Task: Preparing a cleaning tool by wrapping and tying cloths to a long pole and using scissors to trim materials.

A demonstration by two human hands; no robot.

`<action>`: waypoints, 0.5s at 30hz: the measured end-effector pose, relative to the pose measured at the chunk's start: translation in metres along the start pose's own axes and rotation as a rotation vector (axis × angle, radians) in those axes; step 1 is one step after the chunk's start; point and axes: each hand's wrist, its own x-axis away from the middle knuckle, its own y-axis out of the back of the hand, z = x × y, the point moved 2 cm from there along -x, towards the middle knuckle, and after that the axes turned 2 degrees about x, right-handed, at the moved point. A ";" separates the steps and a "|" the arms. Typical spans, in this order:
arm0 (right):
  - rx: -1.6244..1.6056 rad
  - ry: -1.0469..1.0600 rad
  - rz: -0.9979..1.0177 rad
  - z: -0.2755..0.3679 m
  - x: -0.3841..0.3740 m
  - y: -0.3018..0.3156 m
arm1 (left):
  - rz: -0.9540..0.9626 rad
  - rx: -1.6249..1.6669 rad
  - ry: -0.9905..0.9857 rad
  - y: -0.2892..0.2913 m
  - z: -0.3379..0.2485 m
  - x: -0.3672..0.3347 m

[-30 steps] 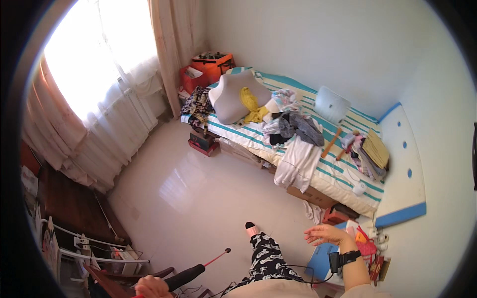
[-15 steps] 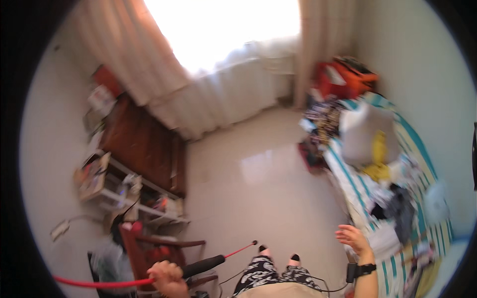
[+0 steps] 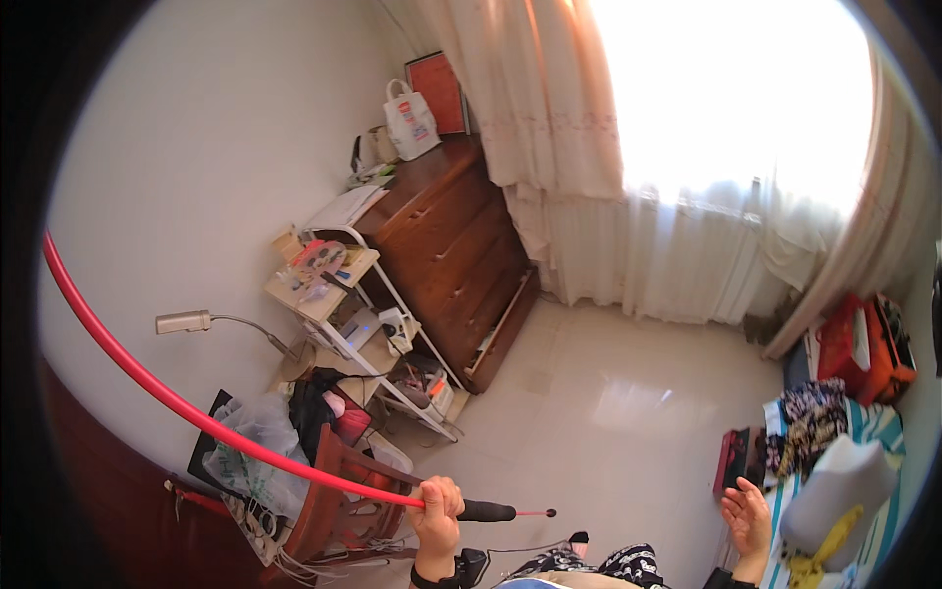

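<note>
My left hand [image 3: 438, 506] is closed round a long red flexible exercise bar [image 3: 221, 432] with a black foam grip [image 3: 488, 510]. One end of the bar sweeps past the wooden chair in a curve toward the upper left rim. Its other end, tipped with a dark knob [image 3: 550, 512], points away over the floor near my foot. On the right, my right hand [image 3: 748, 518] is raised with the fingers apart and slightly bent, and nothing is in it. It hovers beside the bed.
A brown wooden chair [image 3: 339, 481] with a plastic bag [image 3: 257, 452] stands close left. Behind it are a white shelf rack [image 3: 432, 422], a desk lamp [image 3: 186, 322] and a wooden chest of drawers [image 3: 442, 250]. A bed [image 3: 888, 422] with clothes and a grey cushion-like thing [image 3: 839, 491] lies right.
My view has swung left, so the chair, rack and lamp show more fully. The bar stays in my left hand, its near end now higher in the view. My right hand remains apart from it.
</note>
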 end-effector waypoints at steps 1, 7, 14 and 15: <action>0.007 -0.011 -0.024 0.003 -0.017 -0.001 | -0.021 -0.007 -0.005 0.002 0.003 -0.008; 0.045 -0.081 0.002 0.038 -0.128 -0.010 | -0.209 -0.043 -0.075 -0.004 0.035 -0.051; 0.064 -0.102 0.112 0.094 -0.297 -0.060 | -0.450 -0.124 -0.162 -0.021 0.090 -0.115; 0.069 -0.119 0.136 0.102 -0.316 -0.073 | -0.507 -0.143 -0.165 -0.021 0.098 -0.121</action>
